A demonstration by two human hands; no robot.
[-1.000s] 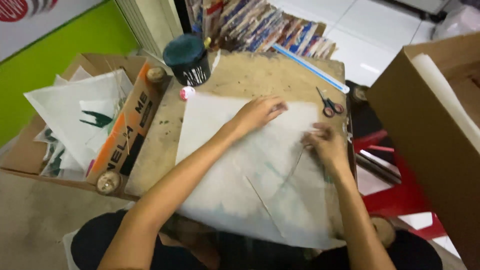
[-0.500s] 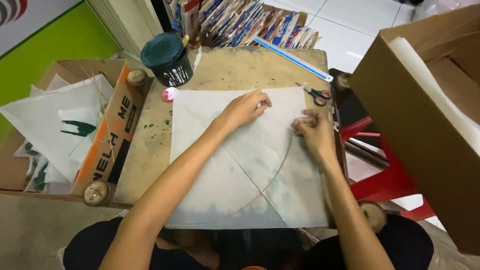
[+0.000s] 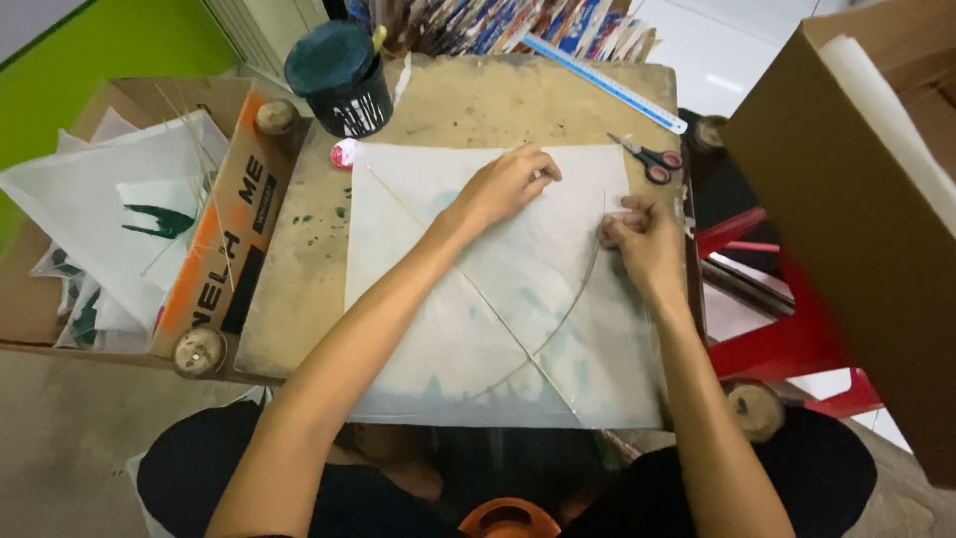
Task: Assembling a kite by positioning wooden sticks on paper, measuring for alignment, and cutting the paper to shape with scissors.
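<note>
Off the left edge of the worktop (image 3: 299,269): white sheets with green print (image 3: 110,214) lying in a cardboard box (image 3: 214,234), thin sticks slanting over them. Wooden spool (image 3: 199,351) sitting by the near left corner, another spool (image 3: 276,116) by the far left.

Far left corner: dark green pot (image 3: 341,75) standing upright, a small pink and white round lid (image 3: 344,154) lying just beside it.

Middle of the worktop: square white paper sheet (image 3: 468,329) lying flat, reaching the near edge. Straight thin stick (image 3: 468,284) running across it from far left corner to near right corner; bowed thin stick (image 3: 573,304) curving along the right half, crossing the straight one.

Left hand (image 3: 508,184) resting on the sheet near its far edge, fingers curled, pressing down; cannot tell whether pinching anything. Right hand (image 3: 642,239) sitting at the sheet's right edge, fingers closed narrow, pinching the upper end of the bowed stick.

Far right: blue ruler (image 3: 607,85) lying slantwise along the far edge, red-handled scissors (image 3: 652,159) lying shut beside the sheet's far right corner.

Past the right edge: red stool frame (image 3: 787,319), large open cardboard carton (image 3: 856,229).
</note>
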